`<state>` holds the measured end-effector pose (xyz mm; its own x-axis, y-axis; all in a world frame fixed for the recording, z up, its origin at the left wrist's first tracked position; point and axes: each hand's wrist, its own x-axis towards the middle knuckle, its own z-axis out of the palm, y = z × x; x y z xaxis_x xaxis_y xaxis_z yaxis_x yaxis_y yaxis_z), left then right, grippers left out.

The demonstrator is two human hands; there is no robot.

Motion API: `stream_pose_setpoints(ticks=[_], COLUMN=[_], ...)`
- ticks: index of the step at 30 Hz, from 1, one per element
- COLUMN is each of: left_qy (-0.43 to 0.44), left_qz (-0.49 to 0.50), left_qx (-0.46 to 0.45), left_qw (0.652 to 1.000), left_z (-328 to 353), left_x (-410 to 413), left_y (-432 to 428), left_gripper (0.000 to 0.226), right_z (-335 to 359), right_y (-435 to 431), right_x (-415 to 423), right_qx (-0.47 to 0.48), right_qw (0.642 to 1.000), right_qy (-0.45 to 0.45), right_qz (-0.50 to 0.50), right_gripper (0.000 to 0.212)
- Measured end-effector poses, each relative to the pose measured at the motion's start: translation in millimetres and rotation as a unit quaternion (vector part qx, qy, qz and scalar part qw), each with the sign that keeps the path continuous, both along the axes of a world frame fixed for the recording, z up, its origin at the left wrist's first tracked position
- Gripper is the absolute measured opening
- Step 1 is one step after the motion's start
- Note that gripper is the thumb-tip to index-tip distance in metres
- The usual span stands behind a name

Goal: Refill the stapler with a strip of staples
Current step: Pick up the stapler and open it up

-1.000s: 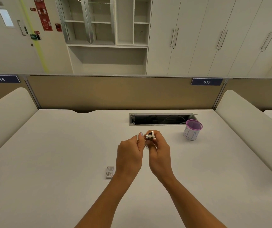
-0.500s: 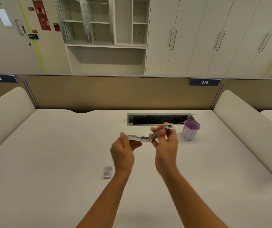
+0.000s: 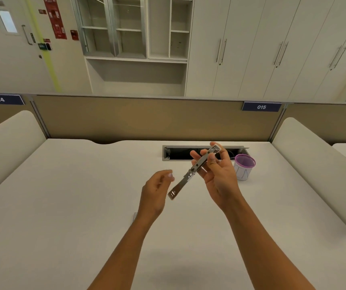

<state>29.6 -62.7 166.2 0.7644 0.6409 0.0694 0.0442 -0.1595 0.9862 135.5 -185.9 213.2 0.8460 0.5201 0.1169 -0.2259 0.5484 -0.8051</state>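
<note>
A person's two bare forearms reach forward over a pale worktop (image 3: 63,206), seen from a head-worn camera looking down. The right hand (image 3: 216,172) holds a slim metal stapler (image 3: 193,171) in the air above the worktop, fingers and thumb clamped around its upper half. The stapler is swung open into one long strip, tilted so its far end (image 3: 215,148) points up and away, in front of the cable slot (image 3: 203,152), while its near end (image 3: 173,193) hangs lower, toward the left hand. The left hand (image 3: 157,189) hovers just beside that lower end without touching it; its fingers are loosely curled with thumb and fingertips close together, and whether they pinch anything is too blurred to tell. A small white cup with a purple rim (image 3: 244,167) stands on the worktop just right of the right hand, beside the cable slot's right end. A small flat box (image 3: 135,216) lies on the worktop, mostly hidden behind the left wrist. Beyond the cable slot rises a tan divider panel (image 3: 147,118) bearing a blue label reading 015 (image 3: 261,106).
</note>
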Motion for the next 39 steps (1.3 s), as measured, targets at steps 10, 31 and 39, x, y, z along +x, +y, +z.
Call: stream_pose_setpoints(ticks=[10,31,39], left_qy=[-0.017,-0.116,-0.161], left_qz=[-0.143,-0.078,-0.008], left_qx=[-0.082,-0.071,-0.176], left_qw=[0.986,0.988,0.971], left_z=[17,17,18], left_x=[3,11,11], left_y=[-9,-18,-19], left_gripper=[0.021,0.04,0.034], right_z=[-6,-10,-19], right_y=[9,31,33], right_x=[-6,-30,-40], right_qx=[-0.09,-0.207,-0.236], right_qw=[0.991,0.94,0.934], right_qy=[-0.082,-0.24,-0.241], right_qz=[0.055,-0.13,-0.116], right_gripper=[0.029,0.018,0.015])
